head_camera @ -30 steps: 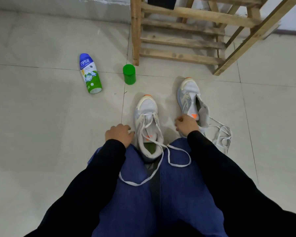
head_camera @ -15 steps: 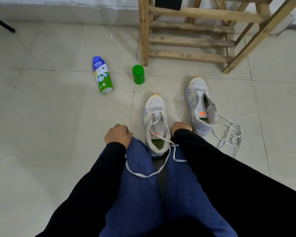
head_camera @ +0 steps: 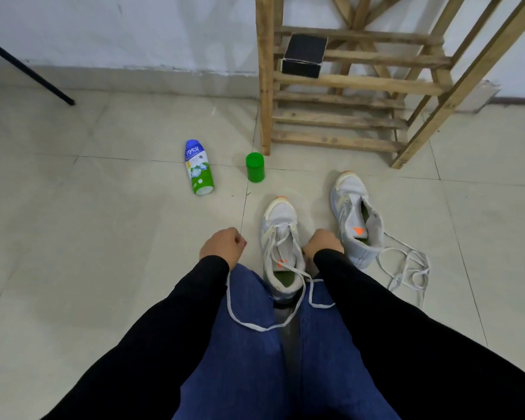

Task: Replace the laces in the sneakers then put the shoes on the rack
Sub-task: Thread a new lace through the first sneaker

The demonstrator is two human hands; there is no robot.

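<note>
- Left of the laced sneaker (head_camera: 281, 215), your left hand (head_camera: 222, 247) is making a fist; its contents cannot be told.
- Right of it, your right hand (head_camera: 324, 242) is fisting likewise; hold unclear.

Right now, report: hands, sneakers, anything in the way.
Left hand and right hand curled beside near sneaker, grips unclear. Far sneaker unlaced, loose lace beside it. Bottle, green cap left of rack.

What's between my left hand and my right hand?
A sneaker stands between left hand and right hand, its lace looping back to the left hand; head view shows it.
</note>
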